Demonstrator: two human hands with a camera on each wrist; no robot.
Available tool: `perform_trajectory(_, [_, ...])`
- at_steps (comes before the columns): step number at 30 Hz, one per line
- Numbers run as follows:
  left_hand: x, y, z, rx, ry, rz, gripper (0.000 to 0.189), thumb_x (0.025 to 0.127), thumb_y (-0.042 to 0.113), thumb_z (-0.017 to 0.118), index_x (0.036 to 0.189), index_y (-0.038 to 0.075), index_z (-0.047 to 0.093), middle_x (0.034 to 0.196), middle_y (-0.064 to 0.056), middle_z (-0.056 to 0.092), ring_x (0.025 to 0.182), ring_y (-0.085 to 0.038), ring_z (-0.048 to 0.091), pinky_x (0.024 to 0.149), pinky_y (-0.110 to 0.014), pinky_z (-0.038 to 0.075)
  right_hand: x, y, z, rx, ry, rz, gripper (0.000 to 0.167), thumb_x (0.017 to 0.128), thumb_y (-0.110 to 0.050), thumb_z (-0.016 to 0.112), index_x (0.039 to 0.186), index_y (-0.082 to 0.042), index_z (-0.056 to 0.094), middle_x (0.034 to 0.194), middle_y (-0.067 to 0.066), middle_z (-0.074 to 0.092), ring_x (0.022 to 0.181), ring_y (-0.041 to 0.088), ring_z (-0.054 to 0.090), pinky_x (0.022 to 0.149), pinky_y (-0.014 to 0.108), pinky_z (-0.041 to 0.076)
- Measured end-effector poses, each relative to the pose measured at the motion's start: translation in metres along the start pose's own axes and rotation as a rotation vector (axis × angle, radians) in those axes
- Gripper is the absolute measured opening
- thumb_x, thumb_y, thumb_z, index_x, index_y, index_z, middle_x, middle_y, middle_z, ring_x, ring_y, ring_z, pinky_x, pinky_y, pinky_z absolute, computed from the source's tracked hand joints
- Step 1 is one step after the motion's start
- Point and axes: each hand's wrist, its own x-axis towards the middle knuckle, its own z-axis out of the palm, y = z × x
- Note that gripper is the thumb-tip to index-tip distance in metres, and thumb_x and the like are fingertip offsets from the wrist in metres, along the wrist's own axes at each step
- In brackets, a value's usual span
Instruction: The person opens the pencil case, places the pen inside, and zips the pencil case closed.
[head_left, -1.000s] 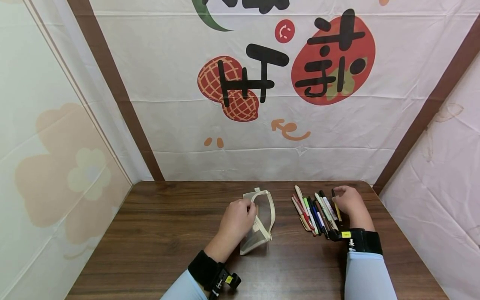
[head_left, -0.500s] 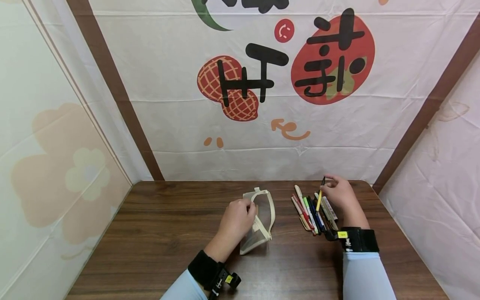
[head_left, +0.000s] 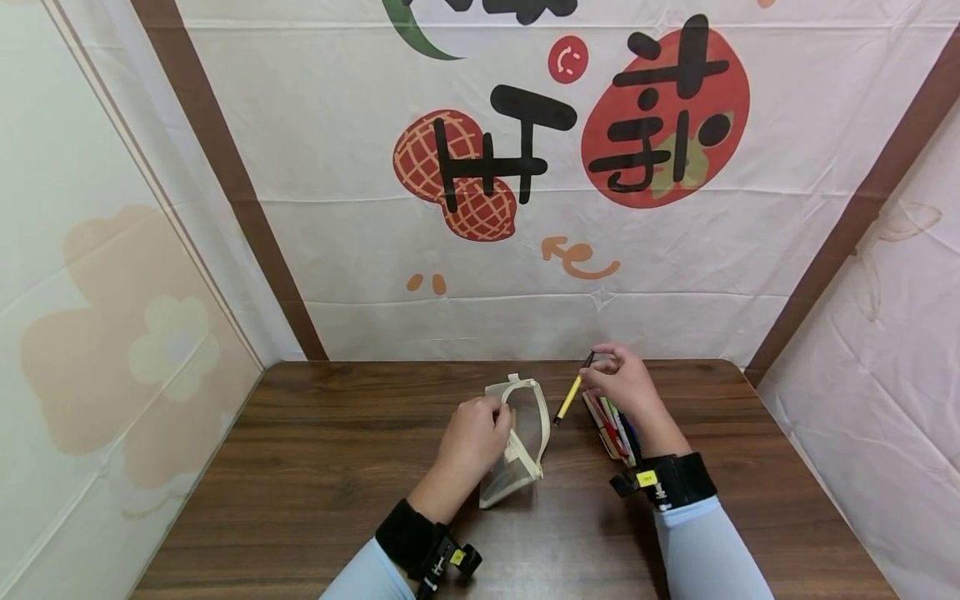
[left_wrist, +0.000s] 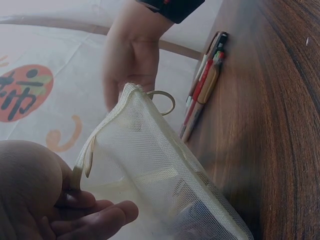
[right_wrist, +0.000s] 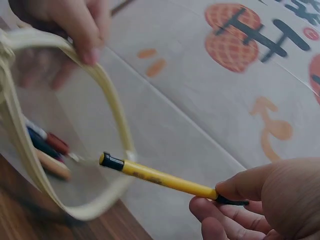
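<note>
A yellow pen with black ends [head_left: 572, 395] is pinched by its dark end between the thumb and fingers of my right hand [head_left: 630, 387], just right of the pouch. My left hand [head_left: 474, 437] pinches the rim of a cream mesh pouch [head_left: 517, 454], whose mouth stands open toward the pen. In the right wrist view the yellow pen [right_wrist: 165, 179] points at the opening, its far end by the pouch rim [right_wrist: 112, 95]. Several pens [right_wrist: 50, 147] lie inside the pouch. A row of loose pens [head_left: 611, 425] lies partly hidden under my right forearm.
The brown wooden table [head_left: 337, 467] carries the pouch and pens. Printed fabric walls [head_left: 465, 325] stand along its back and sides. Each wrist wears a black strap with a small camera.
My right hand has picked up the yellow pen from the right end of the row and carried it left over the other pens to near the pouch. My left hand has stayed in place.
</note>
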Motion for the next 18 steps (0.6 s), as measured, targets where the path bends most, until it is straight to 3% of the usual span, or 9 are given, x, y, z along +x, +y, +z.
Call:
perform_trajectory(8, [0.001,0.0,0.0,0.001,0.001,-0.001,0.037,0.112,0.017,0.062,0.075,0.016,0.064,0.076,-0.003,0.064,0.064,-0.014,0.053,0.059,-0.03,0.046,-0.005,-0.004,0.047,0.054,-0.142,-0.009,0.052,0.106,-0.004,0.075,0.152,0.004,0.054,0.116,0.025,0.081,0.097,0.037,0.085,0.094,0.058,0.068])
perform_trajectory(13, [0.002,-0.001,0.0,0.008,-0.001,-0.005,0.035,0.112,0.019,0.061,0.077,0.015,0.066,0.078,-0.003,0.066,0.065,-0.015,0.055,0.06,-0.031,0.047,-0.006,0.001,0.073,0.066,-0.272,0.004,0.05,0.104,0.0,0.076,0.147,0.01,0.054,0.107,0.023,0.083,0.087,0.031,0.086,0.082,0.048,0.071])
perform_trajectory(18, [0.002,0.0,0.0,0.001,-0.007,-0.008,0.035,0.112,0.019,0.061,0.077,0.015,0.065,0.077,-0.003,0.063,0.066,-0.015,0.054,0.06,-0.03,0.045,-0.007,0.005,0.09,0.079,-0.338,0.03,0.049,0.102,0.002,0.075,0.147,0.009,0.057,0.104,0.02,0.084,0.079,0.022,0.084,0.076,0.041,0.071])
